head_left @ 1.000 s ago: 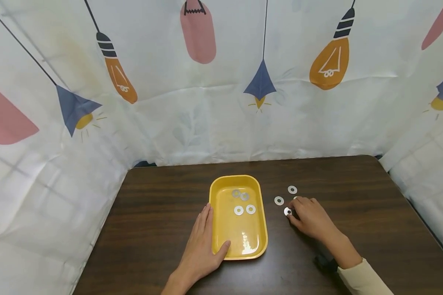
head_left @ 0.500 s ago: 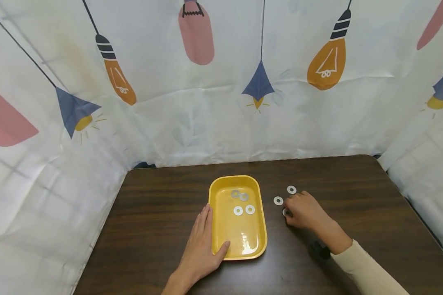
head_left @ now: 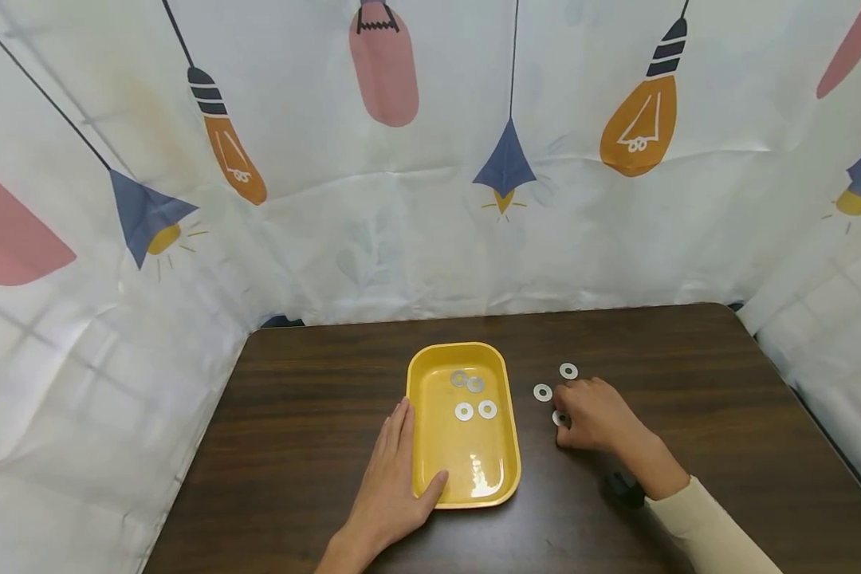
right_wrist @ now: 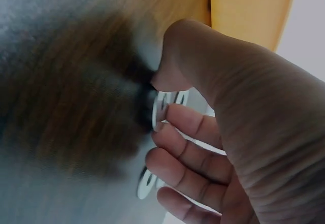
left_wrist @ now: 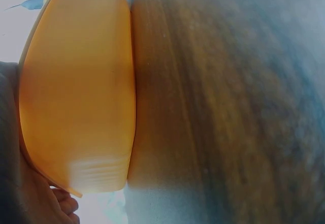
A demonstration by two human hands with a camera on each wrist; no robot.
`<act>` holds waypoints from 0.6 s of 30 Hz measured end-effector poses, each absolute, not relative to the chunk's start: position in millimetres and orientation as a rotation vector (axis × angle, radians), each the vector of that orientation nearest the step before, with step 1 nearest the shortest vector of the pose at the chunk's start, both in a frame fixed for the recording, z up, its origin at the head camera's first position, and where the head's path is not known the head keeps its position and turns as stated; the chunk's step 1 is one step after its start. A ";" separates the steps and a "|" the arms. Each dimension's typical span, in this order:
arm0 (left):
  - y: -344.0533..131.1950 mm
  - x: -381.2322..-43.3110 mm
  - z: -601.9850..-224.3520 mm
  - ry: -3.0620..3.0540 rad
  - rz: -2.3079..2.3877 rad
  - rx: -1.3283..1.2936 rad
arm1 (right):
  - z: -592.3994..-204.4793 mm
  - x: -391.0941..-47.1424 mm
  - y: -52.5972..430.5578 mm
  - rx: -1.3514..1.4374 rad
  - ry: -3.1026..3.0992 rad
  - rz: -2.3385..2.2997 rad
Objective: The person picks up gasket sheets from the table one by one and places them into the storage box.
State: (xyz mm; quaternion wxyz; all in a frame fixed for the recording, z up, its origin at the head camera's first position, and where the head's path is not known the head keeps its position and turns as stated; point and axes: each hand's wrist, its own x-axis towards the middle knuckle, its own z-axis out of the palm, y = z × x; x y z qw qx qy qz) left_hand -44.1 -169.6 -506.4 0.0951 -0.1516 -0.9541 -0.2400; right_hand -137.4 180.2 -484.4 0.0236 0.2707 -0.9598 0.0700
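A shallow yellow tray (head_left: pixel 462 462) holds several flat metal washers (head_left: pixel 487 409). My left hand (head_left: pixel 395 478) lies along its left side with straight fingers, the thumb over the near rim. In the left wrist view the tray's wall (left_wrist: pixel 81 92) fills the left part. Right of the tray, my right hand (head_left: pixel 595 414) is low over the table, thumb and fingers curled about a washer (head_left: pixel 560 418). In the right wrist view that washer (right_wrist: pixel 157 111) stands on edge between thumb tip and fingertips. Two more washers lie close by, one nearer (head_left: pixel 542 392) and one farther back (head_left: pixel 568 371).
The dark wood table (head_left: pixel 316 414) carries the tray and washers. Behind it hangs a white curtain (head_left: pixel 416 239) printed with lamps and bulbs. A dark device (head_left: pixel 624 488) sits under my right wrist.
My right hand has moved slightly left and its fingers have closed in over the nearest washer, which has shifted slightly toward me. My left hand and the tray stay put.
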 end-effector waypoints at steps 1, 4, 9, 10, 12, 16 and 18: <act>-169.8 -44.0 -506.8 -2.824 -0.711 -0.453 | -484.5 -136.6 180.5 0.831 -2.977 0.230; -170.4 -43.5 -508.1 -2.809 -0.708 -0.462 | -485.0 -134.4 182.0 0.818 -2.977 0.277; -170.3 -43.3 -509.0 -2.808 -0.704 -0.465 | -487.7 -130.7 185.9 0.804 -2.933 0.340; -170.1 -43.4 -508.9 -2.810 -0.703 -0.464 | -488.8 -130.0 186.4 0.801 -2.925 0.343; -170.0 -43.5 -508.6 -2.812 -0.704 -0.463 | -491.5 -129.3 186.9 0.798 -2.905 0.350; -170.0 -44.1 -508.2 -2.810 -0.701 -0.461 | -496.3 -129.2 186.2 0.784 -2.882 0.356; -169.9 -44.4 -508.2 -2.813 -0.698 -0.462 | -497.9 -128.7 186.0 0.765 -2.895 0.366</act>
